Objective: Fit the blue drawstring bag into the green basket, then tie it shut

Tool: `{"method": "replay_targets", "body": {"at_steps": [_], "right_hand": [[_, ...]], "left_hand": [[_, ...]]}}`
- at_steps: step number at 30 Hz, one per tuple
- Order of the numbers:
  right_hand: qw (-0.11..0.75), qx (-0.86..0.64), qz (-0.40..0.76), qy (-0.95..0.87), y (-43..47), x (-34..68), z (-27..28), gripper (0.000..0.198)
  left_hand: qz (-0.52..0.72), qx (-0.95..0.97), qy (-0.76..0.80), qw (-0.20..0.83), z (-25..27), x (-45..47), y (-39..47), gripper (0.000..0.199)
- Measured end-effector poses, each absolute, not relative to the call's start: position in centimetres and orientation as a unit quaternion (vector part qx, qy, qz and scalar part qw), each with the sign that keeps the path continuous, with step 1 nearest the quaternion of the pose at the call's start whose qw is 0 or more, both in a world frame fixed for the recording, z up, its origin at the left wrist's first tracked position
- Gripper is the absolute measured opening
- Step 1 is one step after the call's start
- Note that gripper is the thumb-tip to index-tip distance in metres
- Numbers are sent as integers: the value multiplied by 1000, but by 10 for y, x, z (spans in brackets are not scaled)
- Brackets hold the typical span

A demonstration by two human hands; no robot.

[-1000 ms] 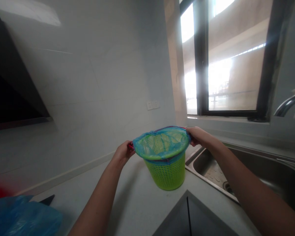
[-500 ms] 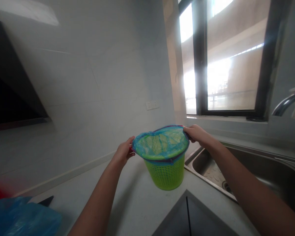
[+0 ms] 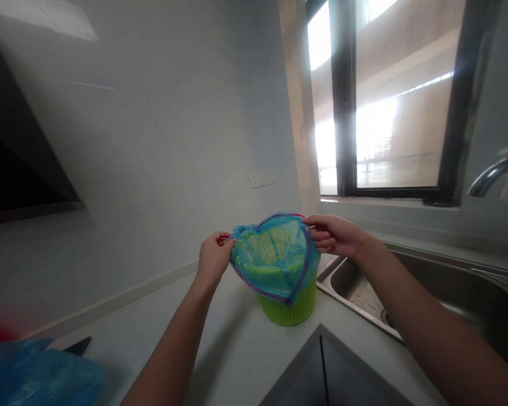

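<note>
A green perforated plastic basket (image 3: pixel 290 313) stands upright on the counter. Over its mouth lies a thin blue garbage bag (image 3: pixel 298 276) with a purple edge and red drawstring, its front edge draped down outside the rim. My left hand (image 3: pixel 215 256) pinches the bag's edge at the left of the basket. On the right side, my right hand (image 3: pixel 336 234) pinches the edge near the red drawstring, its other fingers curled. Through the sheer bag the basket's inner wall shows.
To the right is a steel sink (image 3: pixel 364 299) with a faucet (image 3: pixel 495 175). In front of the basket lies a dark grey panel (image 3: pixel 317 378) with a black line. Another blue plastic bag (image 3: pixel 42 372) and a dark pointed object (image 3: pixel 78 346) are at the lower left.
Both hands have drawn slightly inward. The bag's edge, stretched round the rim before, now hangs looser, dipping to a point in front. The basket has stayed in place.
</note>
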State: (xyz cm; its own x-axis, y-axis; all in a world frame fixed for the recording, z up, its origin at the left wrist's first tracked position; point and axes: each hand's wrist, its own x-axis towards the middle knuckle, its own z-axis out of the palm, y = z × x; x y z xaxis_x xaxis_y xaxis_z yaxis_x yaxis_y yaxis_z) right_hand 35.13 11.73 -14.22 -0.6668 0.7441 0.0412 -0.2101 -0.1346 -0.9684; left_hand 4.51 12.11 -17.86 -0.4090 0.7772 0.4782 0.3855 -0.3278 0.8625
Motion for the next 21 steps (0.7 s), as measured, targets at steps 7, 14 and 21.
{"method": "replay_targets", "body": {"at_steps": [7, 14, 21], "right_hand": [[487, -219, 657, -532, 128, 341, -149, 27], [628, -365, 370, -579, 148, 341, -165, 28], [547, -476, 163, -669, 158, 340, -175, 35]], "left_hand": [[700, 427, 443, 362, -153, 52, 96, 30], [703, 404, 408, 419, -149, 58, 91, 19], [565, 597, 474, 313, -161, 75, 88, 31]]}}
